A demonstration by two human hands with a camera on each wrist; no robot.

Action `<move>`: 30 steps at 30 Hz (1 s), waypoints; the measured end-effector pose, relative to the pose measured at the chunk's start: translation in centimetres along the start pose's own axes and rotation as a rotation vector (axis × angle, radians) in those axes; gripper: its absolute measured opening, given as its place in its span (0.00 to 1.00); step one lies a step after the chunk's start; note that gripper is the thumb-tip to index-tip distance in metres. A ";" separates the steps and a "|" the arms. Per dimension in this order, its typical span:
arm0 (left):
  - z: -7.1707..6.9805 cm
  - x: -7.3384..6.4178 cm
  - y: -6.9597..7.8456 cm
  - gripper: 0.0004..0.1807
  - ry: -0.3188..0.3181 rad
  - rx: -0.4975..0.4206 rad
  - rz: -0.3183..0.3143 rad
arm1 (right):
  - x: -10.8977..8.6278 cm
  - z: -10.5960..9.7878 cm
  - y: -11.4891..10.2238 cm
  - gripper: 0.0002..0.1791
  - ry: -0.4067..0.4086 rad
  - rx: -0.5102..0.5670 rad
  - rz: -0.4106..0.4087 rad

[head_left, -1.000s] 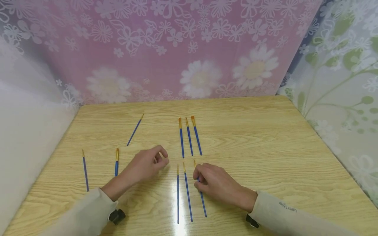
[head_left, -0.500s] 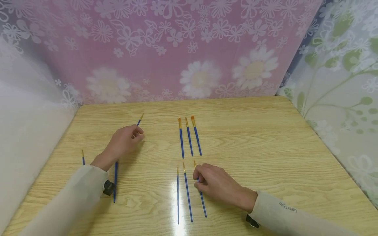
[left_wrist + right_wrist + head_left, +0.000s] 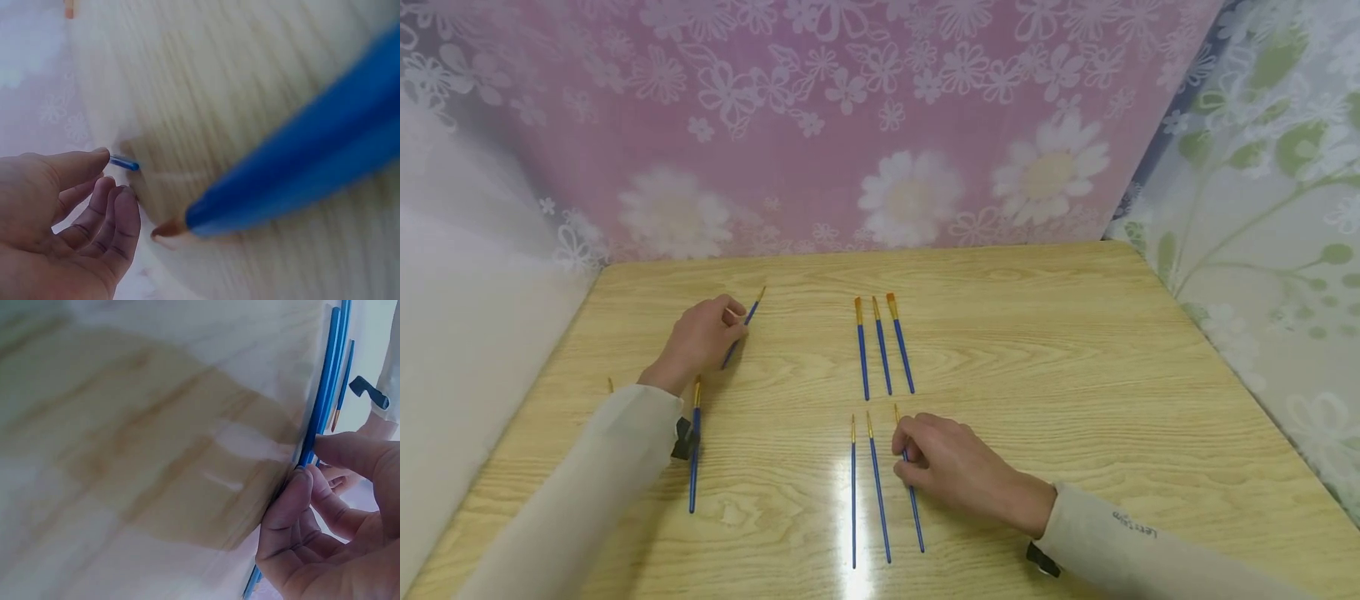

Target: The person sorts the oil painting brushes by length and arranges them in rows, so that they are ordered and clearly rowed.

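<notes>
While the right hand pinched the rightmost near brush, front side of the far brushes | left hand, fingers half curled, covered part of the slanted brush, left of the far brushes | hold: could not tell

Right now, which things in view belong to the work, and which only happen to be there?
Probably in work:
slim blue-handled paintbrush at left hand
similar paintbrush at right hand
two other near-row paintbrushes
three far-row paintbrushes
thicker left-side paintbrush
mostly hidden gold-tipped brush

Only there:
pink flowered backdrop
light wood tabletop
</notes>
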State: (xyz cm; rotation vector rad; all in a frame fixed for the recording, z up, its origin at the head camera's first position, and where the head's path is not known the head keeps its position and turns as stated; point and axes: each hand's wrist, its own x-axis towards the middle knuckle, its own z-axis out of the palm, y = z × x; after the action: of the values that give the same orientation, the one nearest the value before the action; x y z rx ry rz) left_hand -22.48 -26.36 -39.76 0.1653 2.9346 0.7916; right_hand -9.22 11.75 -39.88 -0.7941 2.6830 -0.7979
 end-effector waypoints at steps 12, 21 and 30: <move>0.0 0.5 0.5 0.21 -0.021 0.027 -0.021 | 2.1 -2.4 0.1 0.02 0.037 -0.006 0.004; -0.1 1.0 1.1 0.20 -0.076 0.090 -0.037 | 5.7 -4.3 3.3 0.04 0.120 0.036 0.049; -0.5 1.6 1.9 0.20 -0.111 0.180 -0.021 | 9.4 -5.4 5.8 0.09 0.083 0.130 0.082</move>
State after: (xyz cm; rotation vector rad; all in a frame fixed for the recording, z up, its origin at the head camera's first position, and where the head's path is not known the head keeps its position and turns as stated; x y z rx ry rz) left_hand -23.98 -24.79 -38.50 0.1851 2.8931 0.4978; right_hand -21.46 12.94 -39.31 -0.6303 2.6824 -0.9935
